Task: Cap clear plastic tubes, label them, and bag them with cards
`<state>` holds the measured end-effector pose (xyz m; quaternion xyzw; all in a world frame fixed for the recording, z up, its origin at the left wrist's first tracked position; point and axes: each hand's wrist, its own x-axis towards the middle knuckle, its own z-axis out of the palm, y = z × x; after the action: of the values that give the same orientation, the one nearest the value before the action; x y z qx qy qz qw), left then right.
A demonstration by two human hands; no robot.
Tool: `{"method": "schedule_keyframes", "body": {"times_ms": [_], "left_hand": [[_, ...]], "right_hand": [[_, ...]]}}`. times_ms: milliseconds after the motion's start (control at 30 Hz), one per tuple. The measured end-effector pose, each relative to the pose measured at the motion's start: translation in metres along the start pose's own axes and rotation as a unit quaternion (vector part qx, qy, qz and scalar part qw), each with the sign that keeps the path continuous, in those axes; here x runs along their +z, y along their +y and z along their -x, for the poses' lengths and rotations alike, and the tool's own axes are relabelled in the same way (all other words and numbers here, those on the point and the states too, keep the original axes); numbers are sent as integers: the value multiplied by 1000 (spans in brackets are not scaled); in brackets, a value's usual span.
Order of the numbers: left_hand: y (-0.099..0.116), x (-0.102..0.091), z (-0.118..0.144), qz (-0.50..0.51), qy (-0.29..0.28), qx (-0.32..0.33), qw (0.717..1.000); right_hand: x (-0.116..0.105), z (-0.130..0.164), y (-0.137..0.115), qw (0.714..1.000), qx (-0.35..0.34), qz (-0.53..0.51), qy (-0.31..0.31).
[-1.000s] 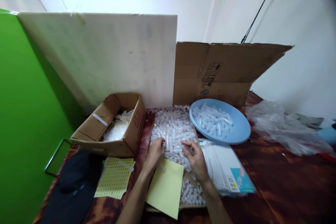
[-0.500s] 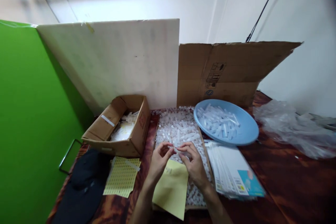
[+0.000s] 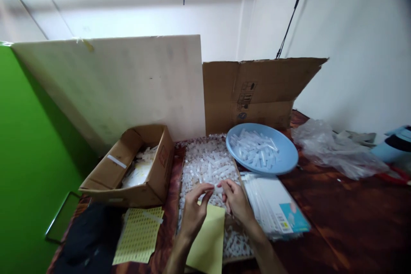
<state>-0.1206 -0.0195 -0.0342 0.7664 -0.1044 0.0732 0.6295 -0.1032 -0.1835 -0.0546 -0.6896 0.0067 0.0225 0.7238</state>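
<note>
Holding a small clear tube (image 3: 218, 188) crosswise between both sets of fingers, I see my left hand (image 3: 195, 214) and right hand (image 3: 236, 202) pinching its ends equally close, just above the tube pile (image 3: 208, 165).

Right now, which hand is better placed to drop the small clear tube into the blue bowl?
Probably the right hand: it pinches the small clear tube together with the left hand, and the blue bowl lies on its side, with nothing between.
</note>
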Motion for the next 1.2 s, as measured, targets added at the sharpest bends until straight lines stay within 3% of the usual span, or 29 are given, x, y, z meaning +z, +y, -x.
{"method": "schedule_keyframes", "body": {"times_ms": [100,133,200,267,333,367,467,533,600,700,800,867,933,1000,1067,1133,1200], "left_hand": [[8,2,2,163,-2,-28,986],[12,3,2,256,24,-45,965],[19,5,1,431,97,-68,895],[25,3,0,532,148,-83,830],[31,-1,0,567,165,-91,802],[32,-4,0,572,163,-95,799],[33,-13,0,569,139,-106,804],[29,-18,1,565,150,-109,804],[24,-22,0,562,194,-95,799],[20,-24,-1,560,239,-74,790],[22,-20,0,562,235,-79,789],[24,-14,2,548,224,-74,802],[25,-8,5,500,189,-49,844],[24,-2,8,418,112,-21,901],[23,2,10,341,14,-6,940],[24,6,8,315,-45,-5,948],[26,9,0,340,-39,-7,939]], "right_hand": [[-1,0,-2,1000,-12,3,-13],[-1,2,-5,999,-31,11,-17],[1,6,-12,995,-88,46,-18],[8,13,-17,983,-158,90,-18],[18,19,-15,975,-191,106,-27],[25,22,-12,979,-174,96,-39],[41,27,3,996,-27,28,-81],[46,27,10,997,0,14,-76],[46,26,10,993,-87,51,-54],[42,26,0,954,-260,137,-54],[40,25,-7,927,-330,173,-54],[41,24,-7,945,-291,146,-39],[41,23,-3,978,-190,86,-33],[40,22,2,997,-55,14,-61],[36,23,6,992,45,-28,-112],[29,22,7,984,85,-36,-152],[19,16,2,984,68,40,-162]]}}
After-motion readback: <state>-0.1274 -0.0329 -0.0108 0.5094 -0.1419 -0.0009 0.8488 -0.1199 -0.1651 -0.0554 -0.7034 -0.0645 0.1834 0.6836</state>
